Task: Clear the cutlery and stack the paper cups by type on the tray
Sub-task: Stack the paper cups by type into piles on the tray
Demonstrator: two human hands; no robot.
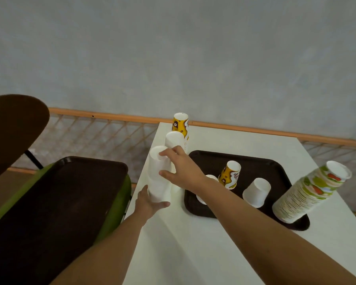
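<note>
White cup stack, plain, upside-down, tall, between both hands.

A tray is sitting on the bench, with cup stacks standing to its left and a second tray lying farther left.

Your right forearm hides most of a small white paper cup on the dark brown tray.
</note>
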